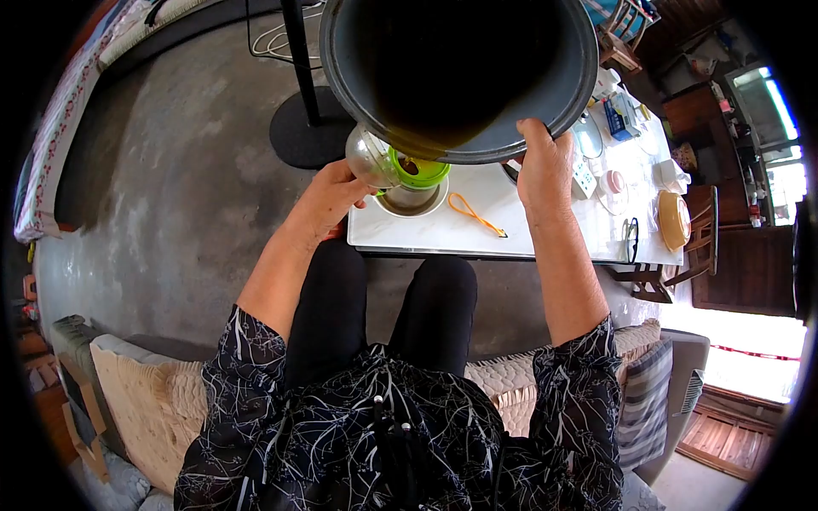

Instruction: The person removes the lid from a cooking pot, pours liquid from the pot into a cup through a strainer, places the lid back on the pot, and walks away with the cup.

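My right hand (545,166) grips the rim of a large grey pot (528,115), which is tilted and holds dark liquid. Below the pot's lower lip is a green-rimmed container (417,175), with its mouth under that lip. It stands in a white bowl (434,202) at the table's left corner. My left hand (336,194) holds a clear rounded lid (369,159) at the container's left side; some fingertips are hidden. An orange loop (474,215) lies on the white table (400,236), right of the bowl.
A black stand with a round base (298,140) is beyond my left hand. On the table's right part are a blue box (621,117), a power strip (583,180), glasses (630,239) and a yellow bowl (673,220). Wooden chairs (703,234) stand past it.
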The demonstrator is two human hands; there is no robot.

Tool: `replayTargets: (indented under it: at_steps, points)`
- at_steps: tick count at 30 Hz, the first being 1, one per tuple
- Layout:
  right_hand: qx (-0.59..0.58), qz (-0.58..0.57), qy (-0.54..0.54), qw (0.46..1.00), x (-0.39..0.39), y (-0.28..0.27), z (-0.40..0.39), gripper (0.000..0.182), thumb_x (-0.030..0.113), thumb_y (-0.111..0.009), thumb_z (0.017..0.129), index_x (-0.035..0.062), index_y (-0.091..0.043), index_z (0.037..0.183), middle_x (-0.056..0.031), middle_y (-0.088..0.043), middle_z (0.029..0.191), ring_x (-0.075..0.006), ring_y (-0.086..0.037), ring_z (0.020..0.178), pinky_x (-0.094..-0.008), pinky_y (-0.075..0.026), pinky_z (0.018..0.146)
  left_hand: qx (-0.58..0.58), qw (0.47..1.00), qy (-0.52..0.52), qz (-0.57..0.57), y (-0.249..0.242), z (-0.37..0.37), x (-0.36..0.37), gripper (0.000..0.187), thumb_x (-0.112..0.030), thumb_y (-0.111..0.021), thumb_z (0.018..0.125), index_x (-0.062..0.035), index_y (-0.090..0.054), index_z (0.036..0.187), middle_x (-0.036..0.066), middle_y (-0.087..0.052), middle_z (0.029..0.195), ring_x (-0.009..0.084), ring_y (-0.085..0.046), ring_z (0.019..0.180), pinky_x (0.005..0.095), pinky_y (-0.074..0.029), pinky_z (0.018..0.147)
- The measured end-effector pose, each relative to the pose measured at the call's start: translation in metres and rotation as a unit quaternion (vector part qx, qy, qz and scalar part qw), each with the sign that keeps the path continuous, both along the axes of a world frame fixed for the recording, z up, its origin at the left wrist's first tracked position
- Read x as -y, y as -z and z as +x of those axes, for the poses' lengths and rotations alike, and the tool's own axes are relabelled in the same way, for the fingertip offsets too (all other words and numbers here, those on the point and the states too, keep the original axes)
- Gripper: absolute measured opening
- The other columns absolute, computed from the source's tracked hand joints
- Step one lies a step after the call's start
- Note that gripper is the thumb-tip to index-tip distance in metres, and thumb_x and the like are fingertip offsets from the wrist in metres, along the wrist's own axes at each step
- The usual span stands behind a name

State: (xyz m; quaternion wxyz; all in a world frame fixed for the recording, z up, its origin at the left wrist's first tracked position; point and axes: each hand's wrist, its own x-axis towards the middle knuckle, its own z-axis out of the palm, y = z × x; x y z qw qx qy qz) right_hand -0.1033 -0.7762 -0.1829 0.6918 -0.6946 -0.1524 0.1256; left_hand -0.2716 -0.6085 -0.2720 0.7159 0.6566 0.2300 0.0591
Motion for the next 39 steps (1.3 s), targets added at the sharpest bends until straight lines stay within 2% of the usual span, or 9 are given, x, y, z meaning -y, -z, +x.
replayTargets:
  at_steps: [11, 22, 24, 28, 30, 34, 36, 39]
  points:
    - [-0.004, -0.006, 0.003, 1.000, 0.001, -0.001, -0.002, 0.018, 0.013, -0.054, 0.071, 0.0006, -0.053, 0.083, -0.0016, -0.048, 0.075, -0.0107, -0.045, 0.067, -0.0269, -0.041, 0.057, -0.009, 1.000, -0.003, 0.003, -0.004, 0.000, 0.001, 0.023, -0.018, -0.058, 0.081, -0.0007, -0.061, 0.096, 0.004, -0.059, 0.081, 0.0124, -0.050, 0.068, 0.0264, -0.043, 0.066]
    - [0.007, 0.001, 0.004, 1.000, 0.002, 0.003, 0.003, 0.021, 0.014, -0.054, 0.072, -0.0001, -0.053, 0.087, -0.0033, -0.051, 0.078, -0.0128, -0.050, 0.069, -0.0279, -0.045, 0.058, -0.020, 1.000, 0.010, 0.018, -0.004, -0.001, -0.001, 0.025, -0.018, -0.057, 0.081, -0.0005, -0.061, 0.098, 0.006, -0.060, 0.083, 0.0141, -0.051, 0.069, 0.0278, -0.043, 0.069]
    - [0.009, -0.003, 0.010, 1.000, 0.003, 0.009, 0.008, 0.021, 0.014, -0.054, 0.072, -0.0003, -0.054, 0.087, -0.0035, -0.051, 0.078, -0.0130, -0.050, 0.068, -0.0279, -0.045, 0.058, -0.028, 1.000, 0.006, 0.010, -0.007, -0.001, 0.001, 0.026, -0.014, -0.052, 0.079, 0.0010, -0.061, 0.099, 0.004, -0.061, 0.085, 0.0129, -0.048, 0.073, 0.0275, -0.040, 0.069]
    - [0.015, -0.003, 0.012, 1.000, 0.004, 0.007, 0.006, 0.022, 0.014, -0.054, 0.072, -0.0014, -0.054, 0.088, -0.0044, -0.052, 0.078, -0.0133, -0.050, 0.067, -0.0279, -0.045, 0.056, -0.020, 1.000, 0.004, 0.006, -0.003, -0.001, 0.000, 0.026, -0.014, -0.051, 0.079, 0.0012, -0.060, 0.099, 0.005, -0.061, 0.085, 0.0129, -0.048, 0.072, 0.0276, -0.040, 0.069]
    - [0.011, -0.003, 0.009, 1.000, 0.003, 0.005, 0.006, 0.022, 0.014, -0.054, 0.072, -0.0016, -0.054, 0.088, -0.0045, -0.052, 0.078, -0.0132, -0.050, 0.067, -0.0279, -0.045, 0.056, -0.002, 1.000, 0.009, 0.002, 0.003, -0.001, -0.003, 0.027, -0.021, -0.058, 0.082, -0.0002, -0.060, 0.099, 0.006, -0.059, 0.084, 0.0140, -0.050, 0.071, 0.0278, -0.043, 0.069]
    - [0.011, 0.003, 0.011, 1.000, 0.002, 0.001, 0.001, 0.019, 0.014, -0.053, 0.072, -0.0011, -0.054, 0.085, -0.0037, -0.050, 0.076, -0.0126, -0.050, 0.065, -0.0281, -0.045, 0.054, -0.027, 0.999, 0.015, 0.020, -0.001, -0.001, -0.002, 0.027, -0.021, -0.057, 0.082, 0.0000, -0.060, 0.099, 0.006, -0.058, 0.084, 0.0141, -0.049, 0.071, 0.0278, -0.043, 0.069]
    - [0.009, 0.007, 0.008, 1.000, 0.002, 0.002, 0.002, 0.018, 0.014, -0.054, 0.072, -0.0006, -0.053, 0.084, -0.0031, -0.050, 0.075, -0.0123, -0.049, 0.065, -0.0278, -0.044, 0.054, -0.023, 1.000, 0.008, 0.018, -0.004, -0.001, 0.000, 0.026, -0.014, -0.052, 0.081, 0.0016, -0.060, 0.100, 0.005, -0.060, 0.083, 0.0134, -0.047, 0.071, 0.0281, -0.040, 0.068]
    - [0.011, 0.009, 0.005, 1.000, 0.002, 0.003, 0.002, 0.017, 0.014, -0.054, 0.073, 0.0002, -0.053, 0.082, -0.0023, -0.049, 0.074, -0.0117, -0.049, 0.065, -0.0274, -0.043, 0.054, -0.022, 1.000, 0.003, 0.013, -0.005, -0.001, 0.001, 0.026, -0.014, -0.053, 0.081, 0.0017, -0.060, 0.100, 0.004, -0.060, 0.084, 0.0133, -0.047, 0.072, 0.0280, -0.040, 0.069]
